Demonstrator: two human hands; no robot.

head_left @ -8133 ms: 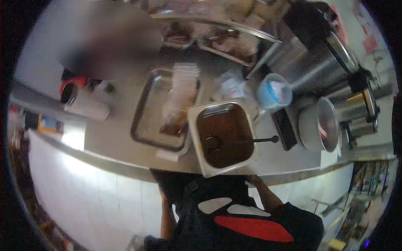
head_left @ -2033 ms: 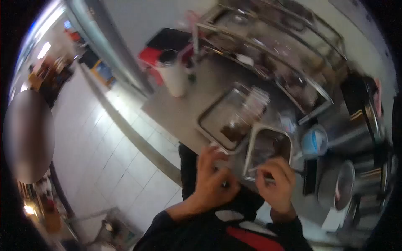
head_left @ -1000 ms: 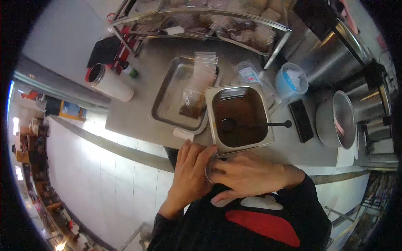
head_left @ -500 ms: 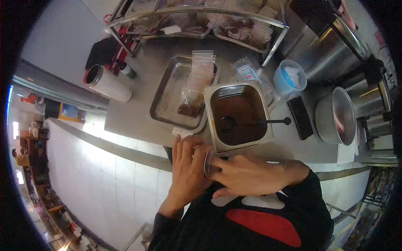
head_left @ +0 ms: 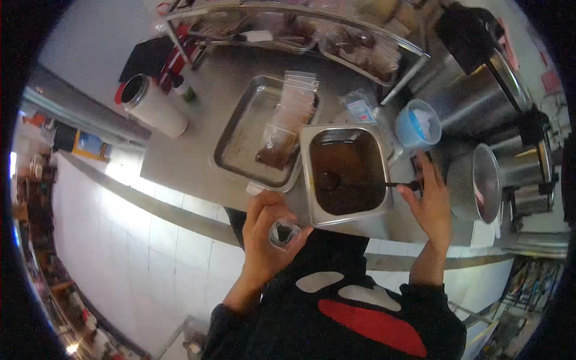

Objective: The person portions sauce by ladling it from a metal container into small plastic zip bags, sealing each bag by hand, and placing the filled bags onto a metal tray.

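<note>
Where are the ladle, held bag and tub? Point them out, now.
Ladle [head_left: 396, 184]: head view, on its dark handle.
Held bag [head_left: 284, 235]: head view, on its clear plastic.
Tub [head_left: 411, 128]: head view, on its side, where blue shows.

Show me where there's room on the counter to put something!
The biggest bare patch of counter is between the white container and the shallow tray. A thinner strip lies between the tray and the rack behind it. It's crowded on the right: the deep pan, blue tub and grey pot sit close together, with the right hand by the ladle handle.
</note>
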